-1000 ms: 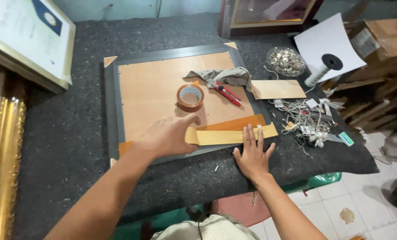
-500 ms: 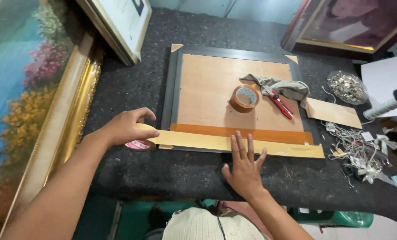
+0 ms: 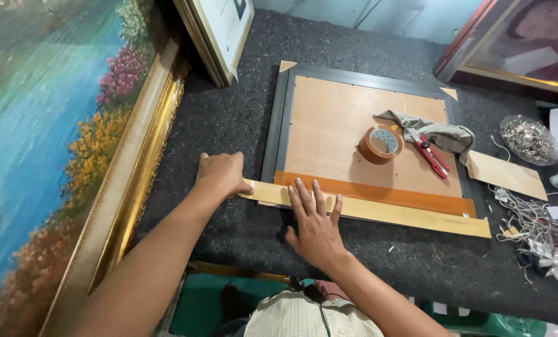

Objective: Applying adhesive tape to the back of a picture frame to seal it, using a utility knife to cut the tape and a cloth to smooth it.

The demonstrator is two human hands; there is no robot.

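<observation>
In the head view we took the dark picture frame (image 3: 282, 118), lying face down on the grey felt table (image 3: 229, 125), as our landmark. Along its near edge ran a long strip of tan tape (image 3: 385, 212), its backing pale and its upper band orange where it lay on the frame's brown backing board (image 3: 335, 125). Our left hand (image 3: 221, 175) sat at the frame's near left corner, fingers curled over the strip's left end; whether they pinched it or only pressed it down we could not tell, since the knuckles hid the fingertips. Our right hand (image 3: 316, 224) lay flat just right of that corner, fingers spread and pressed on the strip. On the backing board, toward the frame's right side, stood a roll of brown tape (image 3: 380, 143), and beside it red-handled pliers (image 3: 432, 153) lay partly on a crumpled grey cloth (image 3: 441, 132). Beyond the frame's right edge we saw a tan paper piece (image 3: 507, 175), a clear bag of small metal parts (image 3: 528, 138), hard to make out, and a tangle of wire (image 3: 532, 224) cut off at the picture's edge. Left of the frame a gilt-framed landscape painting (image 3: 54, 125) ran out of view.
</observation>
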